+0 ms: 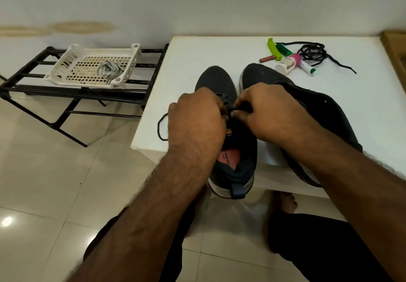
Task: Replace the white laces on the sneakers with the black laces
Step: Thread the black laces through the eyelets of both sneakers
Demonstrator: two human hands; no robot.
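Both hands' grip (pixel 230 111) pinches the black lace (pixel 161 127); white laces (pixel 109 69) lie in the basket (pixel 66 62).

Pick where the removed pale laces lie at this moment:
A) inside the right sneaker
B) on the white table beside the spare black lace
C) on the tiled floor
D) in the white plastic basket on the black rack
D: the pale laces lie bundled in the white plastic basket that sits on the black rack, left of the white table.

Dk grey sneakers (pixel 222 84) w/ black lace (pixel 162 127), white table (pixel 219 48), white basket (pixel 72 62).
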